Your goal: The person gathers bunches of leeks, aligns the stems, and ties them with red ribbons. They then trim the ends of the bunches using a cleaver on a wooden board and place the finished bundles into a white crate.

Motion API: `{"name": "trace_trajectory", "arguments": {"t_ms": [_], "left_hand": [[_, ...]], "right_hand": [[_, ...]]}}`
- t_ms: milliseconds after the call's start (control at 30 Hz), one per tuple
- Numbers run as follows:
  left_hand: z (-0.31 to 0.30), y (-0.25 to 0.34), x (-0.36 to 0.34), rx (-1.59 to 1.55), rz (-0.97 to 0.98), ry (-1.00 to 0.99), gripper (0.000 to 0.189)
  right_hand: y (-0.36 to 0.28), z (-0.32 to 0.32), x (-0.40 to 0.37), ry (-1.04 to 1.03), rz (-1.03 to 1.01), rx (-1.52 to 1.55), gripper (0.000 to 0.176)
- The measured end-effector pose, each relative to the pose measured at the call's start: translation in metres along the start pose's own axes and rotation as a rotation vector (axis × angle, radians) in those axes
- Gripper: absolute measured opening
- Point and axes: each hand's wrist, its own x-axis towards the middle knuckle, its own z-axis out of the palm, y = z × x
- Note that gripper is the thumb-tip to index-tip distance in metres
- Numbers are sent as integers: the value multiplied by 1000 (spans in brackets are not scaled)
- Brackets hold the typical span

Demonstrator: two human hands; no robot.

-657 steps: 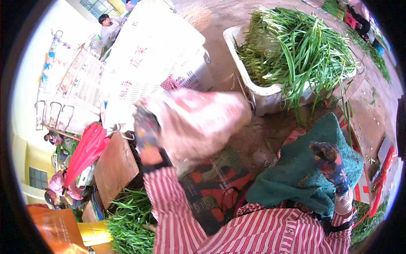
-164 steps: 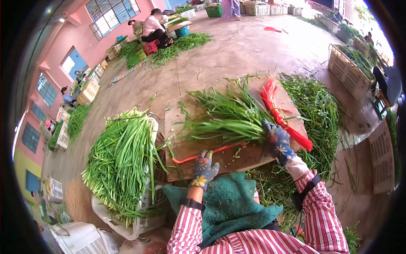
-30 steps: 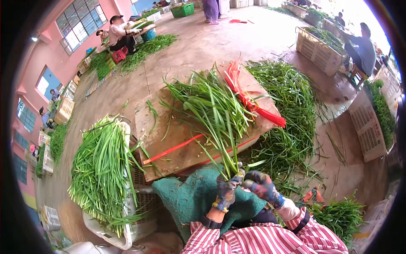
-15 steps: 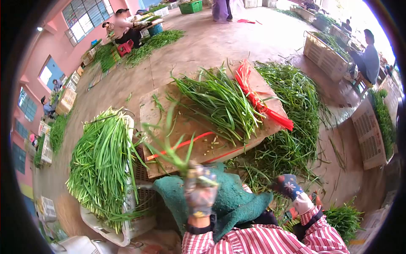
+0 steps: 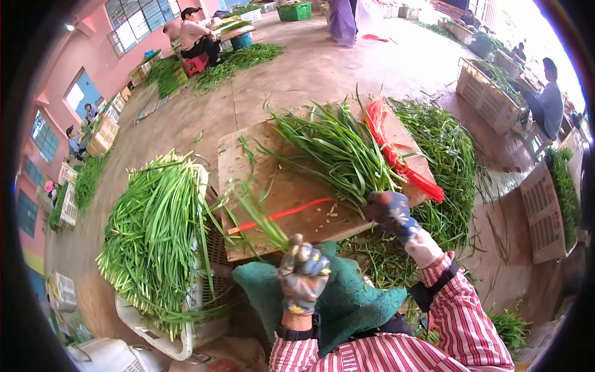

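Note:
My left hand [image 5: 303, 277], in a patterned glove, is closed round the lower ends of a small bunch of green stalks [image 5: 261, 217], whose leaves point up and left over the wooden board [image 5: 248, 167]. My gloved right hand [image 5: 396, 217] is at the stalk ends of a larger green pile [image 5: 338, 149] on the board; its fingertips are blurred and partly hidden. A bundle of red ties [image 5: 390, 149] lies right of that pile. One red strip [image 5: 282, 213] lies flat on the board's near part. A green cloth [image 5: 347, 291] covers my lap.
At left stands a white crate [image 5: 186, 338] heaped with green stalks [image 5: 152, 242]. Loose greens [image 5: 443, 149] cover the floor right of the board. Another crate [image 5: 542, 217] is at far right. People sit farther off, one at upper left [image 5: 195, 37], another at right [image 5: 550, 102].
My right hand has moved up and left from beside my lap to the pile on the board. My left hand still holds its small bunch. The whole view has shifted slightly.

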Motion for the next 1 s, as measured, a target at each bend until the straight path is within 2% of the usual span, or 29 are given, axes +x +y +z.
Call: {"name": "trace_trajectory", "arguments": {"t_ms": [33,67,100,167,233,267,333,433,467,533,567,667,700,800,833,900,933,967,1000], "left_hand": [[-1,-3,3,37,-23,57,22],[-2,-7,5,76,-48,112,21],[-5,-10,6,105,-67,193,20],[-12,-17,9,200,-92,281,20],[-24,-22,12,278,-152,365,19],[-27,-28,9,435,-51,438,20],[-60,-27,8,474,-91,438,25],[-127,-21,5,540,-16,313,33],[-134,-22,1,602,9,268,35],[-126,-25,-8,854,49,155,34],[-125,-22,-9,1647,211,-17,34],[-81,-22,-9,2154,27,0,34],[-63,-21,-9,2192,-161,82,38],[-70,-24,-5,1924,170,-21,40],[-65,-22,-11,2202,147,-103,37],[-86,-21,-11,2113,285,-198,32],[-104,-22,-10,2064,350,-245,30],[-111,-25,-8,1632,92,-73,29],[-118,-29,-6,1169,-43,155,29]], "right_hand": [[-10,-13,-2,-35,105,266,18],[-26,-32,-5,-135,266,713,21],[-16,-35,-5,-208,327,813,23],[-10,-23,-19,-207,421,936,16],[-25,-16,-43,-170,431,991,17],[-49,-22,-56,-191,507,1075,19],[-74,-22,-79,-213,622,1123,19],[-73,5,-105,-176,587,1123,17],[-85,-1,-109,-175,652,1068,18],[-93,-1,-117,-137,611,1148,18],[-89,7,-120,-141,595,1173,17],[-79,24,-127,-127,563,1366,16],[-82,20,-126,-160,553,1319,16],[-77,28,-129,-169,468,1277,21],[-75,25,-129,-230,515,1277,22],[-71,10,-121,-351,609,1274,24],[-66,9,-119,-297,627,1289,27],[-54,12,-116,-276,595,1306,29],[-43,16,-113,-254,563,1322,30]]}}
